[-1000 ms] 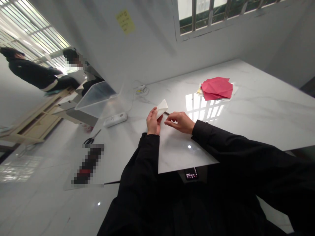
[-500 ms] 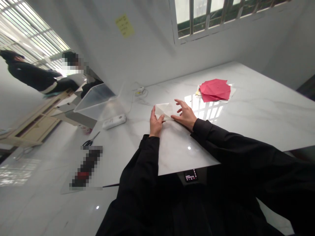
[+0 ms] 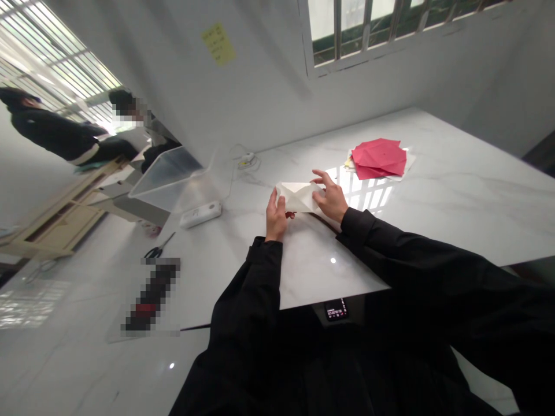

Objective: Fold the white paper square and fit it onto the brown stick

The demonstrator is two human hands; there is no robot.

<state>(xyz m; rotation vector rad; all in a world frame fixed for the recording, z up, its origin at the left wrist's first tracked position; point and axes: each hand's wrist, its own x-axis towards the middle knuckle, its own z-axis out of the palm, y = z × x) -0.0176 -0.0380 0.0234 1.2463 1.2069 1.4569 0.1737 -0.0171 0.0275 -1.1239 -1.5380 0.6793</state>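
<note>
A small piece of folded white paper is held up just above the marble-patterned table, with crease lines crossing on its face. My left hand grips its left end, thumb in front and fingers behind. At the right end, my right hand pinches the paper between thumb and fingers. Part of the paper's edges is hidden by my fingers. Beyond my right hand lies a stack of paper topped by crumpled red sheets, with white and yellowish sheets showing beneath.
Left of my hands are a white power strip, a clear plastic bin, black scissors and a blurred dark object. A cable lies by the wall. A phone-like screen shows below the table edge. Two people sit far left.
My right hand has closed on the paper's right end, its thumb moving up from the lower edge. The paper now faces me more squarely, with its crossing folds visible.
</note>
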